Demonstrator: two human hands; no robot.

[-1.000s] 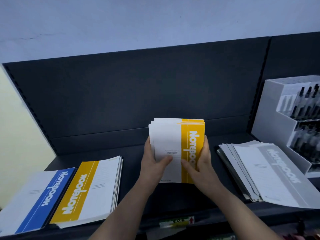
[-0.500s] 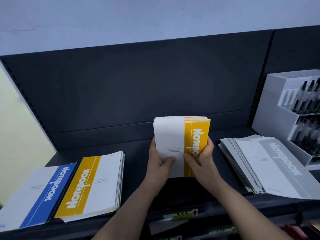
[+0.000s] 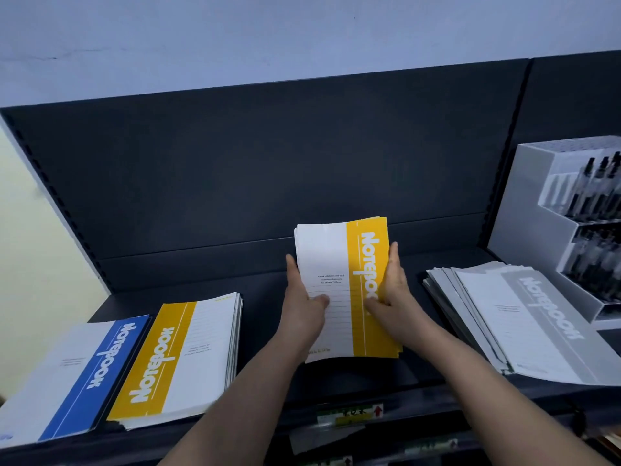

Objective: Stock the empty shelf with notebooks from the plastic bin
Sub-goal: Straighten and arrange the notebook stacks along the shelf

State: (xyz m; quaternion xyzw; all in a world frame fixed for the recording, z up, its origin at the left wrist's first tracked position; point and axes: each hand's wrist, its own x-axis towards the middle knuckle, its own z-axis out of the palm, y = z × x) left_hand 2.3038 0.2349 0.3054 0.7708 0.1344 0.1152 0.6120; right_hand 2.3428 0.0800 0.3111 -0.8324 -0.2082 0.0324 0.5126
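Note:
A stack of yellow-and-white notebooks (image 3: 339, 264) is tilted back over the middle of the dark shelf (image 3: 265, 304), its lower edge near the shelf board. My left hand (image 3: 302, 304) grips its left side with the thumb on the white cover. My right hand (image 3: 391, 290) grips its right side, thumb on the yellow stripe. Three other stacks lie flat on the shelf: blue notebooks (image 3: 77, 378) at the far left, yellow notebooks (image 3: 181, 354) beside them, grey notebooks (image 3: 524, 317) to the right. The plastic bin is out of view.
A white stepped display box of pens (image 3: 571, 216) stands at the right end of the shelf, behind the grey stack. The shelf's dark back panel (image 3: 268, 169) rises behind everything. Price labels (image 3: 349, 415) sit on the shelf's front rail.
The held yellow stack has leaned back from nearly upright toward lying flat, its bottom edge nearer the shelf front. Both hands have slid to its sides.

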